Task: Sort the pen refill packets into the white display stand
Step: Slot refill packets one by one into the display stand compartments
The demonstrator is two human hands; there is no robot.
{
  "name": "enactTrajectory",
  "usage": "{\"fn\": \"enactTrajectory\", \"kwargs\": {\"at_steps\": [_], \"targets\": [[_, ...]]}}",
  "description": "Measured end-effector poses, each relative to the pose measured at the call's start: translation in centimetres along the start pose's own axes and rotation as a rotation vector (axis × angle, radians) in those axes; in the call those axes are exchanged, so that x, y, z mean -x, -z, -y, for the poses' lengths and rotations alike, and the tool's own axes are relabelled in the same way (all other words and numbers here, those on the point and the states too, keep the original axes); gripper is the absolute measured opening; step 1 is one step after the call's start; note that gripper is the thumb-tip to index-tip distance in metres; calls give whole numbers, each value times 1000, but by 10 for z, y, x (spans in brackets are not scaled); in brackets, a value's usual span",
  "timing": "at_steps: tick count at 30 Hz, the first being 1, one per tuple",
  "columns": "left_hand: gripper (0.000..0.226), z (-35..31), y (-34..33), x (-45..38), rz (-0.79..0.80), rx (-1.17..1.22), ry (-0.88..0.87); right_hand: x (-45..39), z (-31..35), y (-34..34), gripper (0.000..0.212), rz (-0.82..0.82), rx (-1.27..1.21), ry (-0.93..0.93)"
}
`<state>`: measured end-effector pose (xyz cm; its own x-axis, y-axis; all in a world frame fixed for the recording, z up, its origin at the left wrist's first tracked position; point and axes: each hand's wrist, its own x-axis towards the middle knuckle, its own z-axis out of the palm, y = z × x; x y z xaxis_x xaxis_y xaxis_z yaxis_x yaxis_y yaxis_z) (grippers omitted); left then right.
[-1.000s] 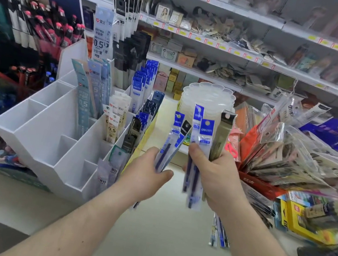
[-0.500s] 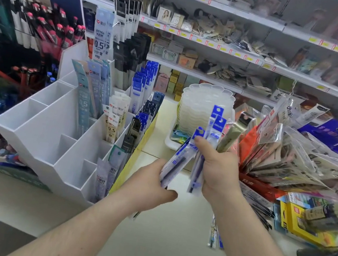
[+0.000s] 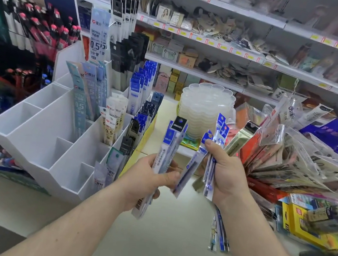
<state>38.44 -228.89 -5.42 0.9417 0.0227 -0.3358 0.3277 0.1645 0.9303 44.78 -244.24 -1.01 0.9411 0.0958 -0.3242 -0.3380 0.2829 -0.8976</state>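
You've got a thin stack of long clear plastic pen refill packets with blue and black header cards gripped upright in your left hand, tilted slightly right. Your right hand pinches a fanned bunch of clear blue-topped refill packets, one slanting down-left. The white plastic tiered display stand with open compartments sits to the left; its left slots are empty, right and far slots hold upright packets.
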Motion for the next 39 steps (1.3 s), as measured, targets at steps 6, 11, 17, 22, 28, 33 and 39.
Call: {"fn": "enactTrajectory", "kwargs": {"at_steps": [6, 11, 17, 22, 28, 33, 39], "targets": [[17, -5, 5, 5, 99, -131, 54, 0, -3, 0, 18, 34, 63, -25], [15, -5, 1, 0, -121, 43, 15, 3, -12, -7, 11, -38, 122, 174], [16, -5, -11, 3, -183, 148, -96, 9, -30, -23, 12, -106, 157, 297], [13, -5, -12, 5, -128, 187, -124, 16, -34, -31, 17, -126, 162, 308], [20, -3, -8, 8, -105, 213, -125, 20, -33, -35, 32, -118, 123, 235], [15, -2, -5, 10, -93, 109, -135, 12, -23, -37, 37, -237, 78, 240], [25, -4, -8, 15, -64, 78, -136, 5, -33, -38, 32, -316, 98, 297]]}}
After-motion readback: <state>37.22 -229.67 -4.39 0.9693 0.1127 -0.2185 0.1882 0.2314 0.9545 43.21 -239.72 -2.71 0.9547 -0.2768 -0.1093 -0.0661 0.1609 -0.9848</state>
